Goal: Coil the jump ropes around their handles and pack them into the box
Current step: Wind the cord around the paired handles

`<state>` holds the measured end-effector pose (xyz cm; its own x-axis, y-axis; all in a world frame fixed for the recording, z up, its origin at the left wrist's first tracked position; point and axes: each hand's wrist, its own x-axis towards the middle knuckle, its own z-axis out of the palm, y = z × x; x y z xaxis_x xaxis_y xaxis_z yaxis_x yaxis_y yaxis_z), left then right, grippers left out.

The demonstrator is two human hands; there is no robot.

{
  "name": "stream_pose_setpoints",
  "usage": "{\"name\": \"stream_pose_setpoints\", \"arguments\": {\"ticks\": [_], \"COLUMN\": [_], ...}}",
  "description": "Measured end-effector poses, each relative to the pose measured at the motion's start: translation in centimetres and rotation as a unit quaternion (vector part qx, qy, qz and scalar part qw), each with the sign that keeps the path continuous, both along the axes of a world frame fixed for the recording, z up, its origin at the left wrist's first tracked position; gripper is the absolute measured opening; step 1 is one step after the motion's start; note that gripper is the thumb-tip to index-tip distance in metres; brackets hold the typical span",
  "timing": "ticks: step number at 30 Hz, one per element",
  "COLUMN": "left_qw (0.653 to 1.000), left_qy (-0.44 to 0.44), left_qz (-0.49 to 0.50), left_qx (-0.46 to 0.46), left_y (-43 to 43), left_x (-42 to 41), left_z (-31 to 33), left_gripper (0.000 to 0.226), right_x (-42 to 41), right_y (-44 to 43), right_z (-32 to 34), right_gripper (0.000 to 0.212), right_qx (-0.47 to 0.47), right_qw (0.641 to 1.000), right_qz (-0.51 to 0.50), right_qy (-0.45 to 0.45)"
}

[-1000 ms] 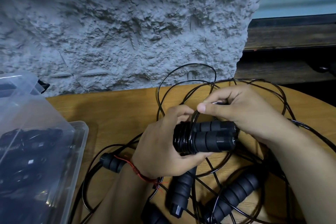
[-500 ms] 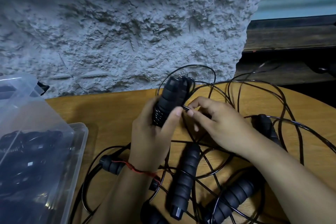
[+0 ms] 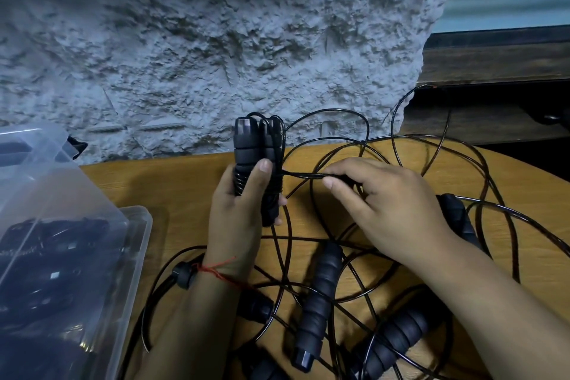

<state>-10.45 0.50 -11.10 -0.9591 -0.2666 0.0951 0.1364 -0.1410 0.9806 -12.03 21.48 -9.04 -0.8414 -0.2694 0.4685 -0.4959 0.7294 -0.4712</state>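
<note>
My left hand (image 3: 239,216) grips a pair of black foam jump-rope handles (image 3: 249,148) upright above the wooden table (image 3: 172,191), with thin black rope wound round their lower part. My right hand (image 3: 388,210) pinches the black rope (image 3: 303,175) just right of the handles, pulled taut between both hands. The clear plastic box (image 3: 135,259) stands at the left, holding several coiled black ropes.
Loose black ropes loop in a tangle across the table. More handles lie there: one at the middle (image 3: 317,299), one lower right (image 3: 398,336), one behind my right wrist (image 3: 459,216), a small one by my left wrist (image 3: 183,275). A rough grey wall (image 3: 216,55) rises behind.
My left hand has turned the handle pair from lying sideways to standing upright and raised it. My right hand has come off the bundle and now pulls the rope out to the right.
</note>
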Motion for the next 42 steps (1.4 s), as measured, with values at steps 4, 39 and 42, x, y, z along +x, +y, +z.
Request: {"name": "stream_pose_setpoints", "arguments": {"ticks": [4, 39, 42], "left_qw": [0.997, 0.870, 0.858], "left_qy": [0.003, -0.027, -0.004], "left_qz": [-0.008, 0.057, -0.011], "left_qx": [-0.080, -0.489, -0.513], "left_y": [0.3, 2.0, 2.0], "left_x": [0.1, 1.4, 1.5], "left_z": [-0.2, -0.2, 0.2], "left_gripper": [0.025, 0.041, 0.036], "right_x": [0.4, 2.1, 1.6], "right_y": [-0.3, 0.0, 0.2], "right_z": [0.6, 5.4, 5.2], "right_gripper": [0.025, 0.027, 0.025], "right_qx": [-0.010, 0.192, 0.146], "right_qw": [1.000, 0.971, 0.979], "right_qz": [-0.010, 0.121, 0.124], "right_qy": [0.006, 0.077, 0.075]}}
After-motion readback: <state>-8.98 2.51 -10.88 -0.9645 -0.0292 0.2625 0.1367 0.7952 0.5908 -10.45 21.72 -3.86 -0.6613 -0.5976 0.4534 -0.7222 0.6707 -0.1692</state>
